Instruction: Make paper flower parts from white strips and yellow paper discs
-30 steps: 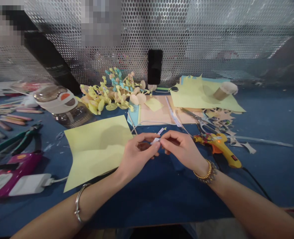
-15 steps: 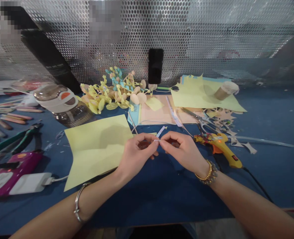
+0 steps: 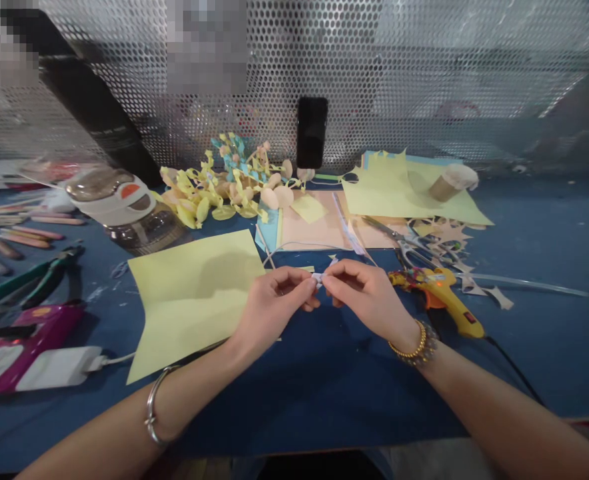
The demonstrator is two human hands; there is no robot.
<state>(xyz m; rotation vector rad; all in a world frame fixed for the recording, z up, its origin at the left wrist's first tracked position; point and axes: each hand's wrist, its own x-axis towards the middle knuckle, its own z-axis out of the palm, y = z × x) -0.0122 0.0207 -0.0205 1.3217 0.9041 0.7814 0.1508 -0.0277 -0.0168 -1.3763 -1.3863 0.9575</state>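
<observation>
Pinching a small pale strip (image 3: 317,277) thumb-to-finger, left hand (image 3: 278,301) and right hand (image 3: 367,297) nearly meeting.

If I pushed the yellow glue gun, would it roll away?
Probably not: the yellow glue gun lies on its side, so it would likely slide instead of roll. Its black cord might tug it back.

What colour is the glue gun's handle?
The handle is yellow, as shown in the head view, the only one here.
</observation>
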